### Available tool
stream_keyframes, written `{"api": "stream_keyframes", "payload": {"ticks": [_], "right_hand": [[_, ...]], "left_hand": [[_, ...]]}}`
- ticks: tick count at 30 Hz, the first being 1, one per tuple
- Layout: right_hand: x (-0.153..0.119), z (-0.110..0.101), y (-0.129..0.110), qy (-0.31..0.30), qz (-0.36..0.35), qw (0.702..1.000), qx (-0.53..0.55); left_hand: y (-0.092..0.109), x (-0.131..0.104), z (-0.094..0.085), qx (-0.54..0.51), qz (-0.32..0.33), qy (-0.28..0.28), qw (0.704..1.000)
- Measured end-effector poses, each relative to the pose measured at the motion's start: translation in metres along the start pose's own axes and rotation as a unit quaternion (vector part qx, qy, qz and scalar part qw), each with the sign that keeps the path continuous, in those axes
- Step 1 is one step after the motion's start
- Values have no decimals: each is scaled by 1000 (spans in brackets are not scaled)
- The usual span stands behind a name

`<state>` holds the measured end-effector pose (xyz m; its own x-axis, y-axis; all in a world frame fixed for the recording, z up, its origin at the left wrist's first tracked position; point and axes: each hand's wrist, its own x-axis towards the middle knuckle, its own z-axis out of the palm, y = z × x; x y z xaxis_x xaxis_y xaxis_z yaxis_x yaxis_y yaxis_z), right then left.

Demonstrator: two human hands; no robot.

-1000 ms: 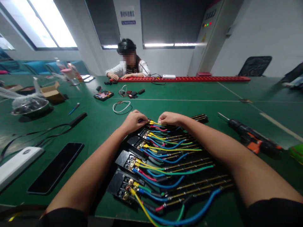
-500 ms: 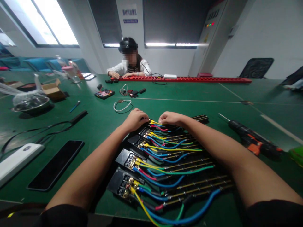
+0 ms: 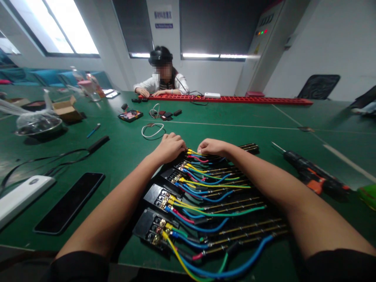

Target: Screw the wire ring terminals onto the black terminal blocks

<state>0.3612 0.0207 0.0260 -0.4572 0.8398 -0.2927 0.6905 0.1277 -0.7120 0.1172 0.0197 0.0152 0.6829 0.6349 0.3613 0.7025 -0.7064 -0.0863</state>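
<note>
Several black terminal blocks (image 3: pixel 152 227) lie in a row running away from me, with yellow, blue, red and green wires (image 3: pixel 217 213) fastened to their screws. Brass-coloured strips (image 3: pixel 249 231) extend to the right of them. At the farthest block, my left hand (image 3: pixel 172 148) is closed at the block's left end, its fingertips partly hidden, so what it grips cannot be made out. My right hand (image 3: pixel 212 147) pinches a yellow wire of that same block, just right of the left hand.
A phone (image 3: pixel 70 203) and white power bank (image 3: pixel 23 197) lie left. On the right is a power screwdriver (image 3: pixel 314 172). White cable (image 3: pixel 152 130), a parts box (image 3: pixel 131 115) and a red rail (image 3: pixel 249 99) lie farther back, where a person (image 3: pixel 161 78) sits.
My left hand's fingers have shifted slightly and curl more closely over the far block's end. The right hand stays nearly the same. The whole view has moved a little.
</note>
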Motion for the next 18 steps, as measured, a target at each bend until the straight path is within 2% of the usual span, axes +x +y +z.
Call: {"api": "stream_keyframes", "payload": {"ticks": [7,18], "right_hand": [[2,0,3,-9,-5,1000,4],[3,-2,4,-14,-7,1000,5]], "left_hand": [[3,1,-3,21,0,-19,1000],[5,0,-6,42,31,-16,999]]}}
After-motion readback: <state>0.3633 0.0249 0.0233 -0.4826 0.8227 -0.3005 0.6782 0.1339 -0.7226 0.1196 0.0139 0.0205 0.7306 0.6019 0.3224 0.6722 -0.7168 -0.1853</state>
